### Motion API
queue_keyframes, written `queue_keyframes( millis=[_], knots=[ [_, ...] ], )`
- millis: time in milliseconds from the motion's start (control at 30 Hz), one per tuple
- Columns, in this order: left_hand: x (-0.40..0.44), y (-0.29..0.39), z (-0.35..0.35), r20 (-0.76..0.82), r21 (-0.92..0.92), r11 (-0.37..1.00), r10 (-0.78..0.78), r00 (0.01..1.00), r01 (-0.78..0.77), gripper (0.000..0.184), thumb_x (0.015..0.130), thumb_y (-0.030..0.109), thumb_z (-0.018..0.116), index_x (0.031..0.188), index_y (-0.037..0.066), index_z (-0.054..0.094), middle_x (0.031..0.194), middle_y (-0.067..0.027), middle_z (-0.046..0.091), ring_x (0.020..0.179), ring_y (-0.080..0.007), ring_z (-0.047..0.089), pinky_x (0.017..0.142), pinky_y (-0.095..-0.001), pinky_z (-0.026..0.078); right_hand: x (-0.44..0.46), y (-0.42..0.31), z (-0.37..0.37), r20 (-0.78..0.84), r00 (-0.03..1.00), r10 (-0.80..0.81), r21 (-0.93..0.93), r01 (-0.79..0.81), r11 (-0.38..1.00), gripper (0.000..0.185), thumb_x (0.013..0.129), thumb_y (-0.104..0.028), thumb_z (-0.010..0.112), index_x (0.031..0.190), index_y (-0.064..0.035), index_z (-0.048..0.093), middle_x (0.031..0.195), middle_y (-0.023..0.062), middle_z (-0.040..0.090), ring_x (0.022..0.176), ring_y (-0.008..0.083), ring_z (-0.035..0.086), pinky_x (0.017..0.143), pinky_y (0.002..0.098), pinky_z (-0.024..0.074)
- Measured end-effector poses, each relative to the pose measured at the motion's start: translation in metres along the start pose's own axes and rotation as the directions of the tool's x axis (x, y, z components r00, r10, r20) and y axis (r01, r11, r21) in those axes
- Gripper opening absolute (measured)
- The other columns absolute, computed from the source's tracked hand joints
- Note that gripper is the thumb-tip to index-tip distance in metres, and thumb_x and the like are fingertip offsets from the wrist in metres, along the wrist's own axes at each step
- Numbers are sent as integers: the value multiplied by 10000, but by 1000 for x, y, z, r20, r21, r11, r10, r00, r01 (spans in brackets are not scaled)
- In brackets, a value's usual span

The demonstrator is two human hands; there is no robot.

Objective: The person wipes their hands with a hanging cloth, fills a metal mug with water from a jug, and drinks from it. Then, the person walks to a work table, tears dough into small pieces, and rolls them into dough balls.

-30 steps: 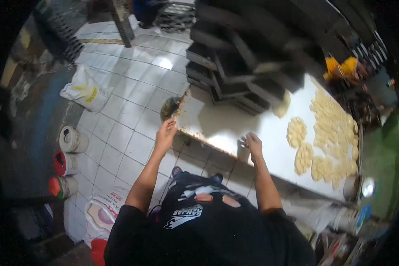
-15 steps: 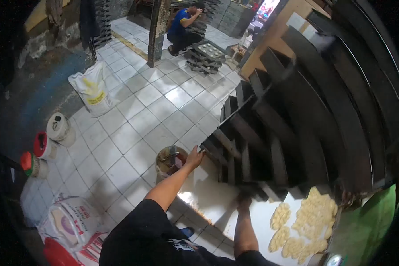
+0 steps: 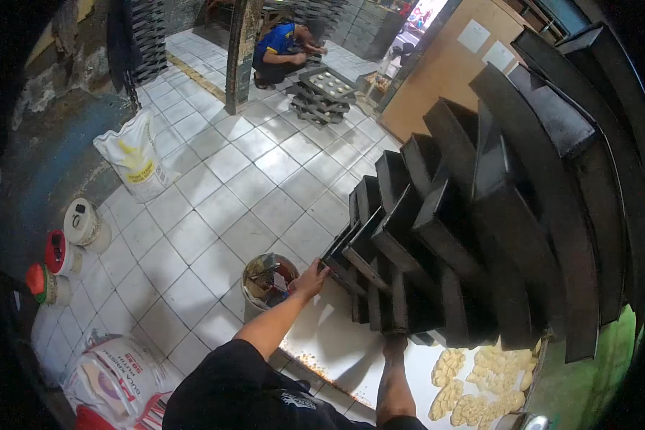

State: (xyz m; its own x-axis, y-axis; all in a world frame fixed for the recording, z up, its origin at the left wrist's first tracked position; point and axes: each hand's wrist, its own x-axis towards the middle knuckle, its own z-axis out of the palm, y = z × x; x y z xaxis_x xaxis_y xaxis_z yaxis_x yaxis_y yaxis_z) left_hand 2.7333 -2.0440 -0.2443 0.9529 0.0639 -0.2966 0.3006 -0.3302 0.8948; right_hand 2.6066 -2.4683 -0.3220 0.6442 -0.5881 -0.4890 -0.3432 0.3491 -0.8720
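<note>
A tall stack of dark metal baking trays [image 3: 437, 222], laid crosswise on one another, rises over the right side of the white table [image 3: 315, 337]. My left hand [image 3: 309, 279] is closed round the corner of a low tray at the stack's left end. At the near side, my right hand [image 3: 394, 345] is against the bottom of the stack, its fingers mostly hidden beneath a tray edge. Pale shaped dough pieces [image 3: 487, 380] lie on the table to the right of that hand. Whether the stack rests on the table or is held up, I cannot tell.
A bucket with tools [image 3: 269, 278] stands beside the table's left edge. Lidded tubs [image 3: 86, 223] and sacks [image 3: 132, 161] line the left wall. Farther back, a person in a blue shirt [image 3: 283, 50] crouches by low stacked trays [image 3: 327, 84] near a post [image 3: 242, 57].
The view has shifted, and the tray stack with both hands appears lower in it. My hands keep their places on the stack. The crouching person has lowered an arm toward the trays.
</note>
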Motion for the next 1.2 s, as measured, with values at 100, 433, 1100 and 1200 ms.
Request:
queue_keyframes(
  millis=[100, 433, 1100, 1200],
  knots=[
    [5, 8, 3, -56, 0, 999, 42, 998, -42, 808, 996, 602, 528, 1556, 39, 383, 1406, -271, 595, 1300, -434, 574, 1076, -530, 429, -25, -47, 21, 87, 996, -9, -55, 14, 998, 303, 1037, -294, 530, 1277, -124, 604, 1181, 80, 616, 1006, 222, 617, 712, 360, 535],
    [7, 21, 11, -90, 146, 985, -81, 993, 94, 760, 972, 664, 519, 1550, 180, 429, 1467, -174, 570, 1344, -425, 526, 1121, -574, 373, -10, -53, 20, 72, 994, 87, 136, -97, 986, 364, 996, -343, 595, 1305, -152, 625, 1179, 87, 682, 956, 269, 698, 746, 421, 622],
    [17, 9, 20, -66, 229, 969, -76, 995, 89, 808, 972, 745, 405, 1557, 188, 366, 1578, -114, 460, 1418, -376, 456, 1130, -653, 267, 4, -52, -7, 490, 808, -328, -725, 586, 361, 445, 959, -424, 638, 1304, -146, 602, 1092, 73, 677, 948, 222, 660, 815, 363, 566],
    [16, 12, 20, -50, 240, 965, -98, 994, 107, 817, 973, 749, 399, 1572, 195, 344, 1582, -124, 450, 1436, -372, 434, 1144, -666, 246, 0, -53, -10, 594, 719, -360, -755, 653, 58, 480, 952, -455, 627, 1311, -136, 598, 1060, 69, 679, 912, 209, 667, 812, 360, 565]
  ],
)
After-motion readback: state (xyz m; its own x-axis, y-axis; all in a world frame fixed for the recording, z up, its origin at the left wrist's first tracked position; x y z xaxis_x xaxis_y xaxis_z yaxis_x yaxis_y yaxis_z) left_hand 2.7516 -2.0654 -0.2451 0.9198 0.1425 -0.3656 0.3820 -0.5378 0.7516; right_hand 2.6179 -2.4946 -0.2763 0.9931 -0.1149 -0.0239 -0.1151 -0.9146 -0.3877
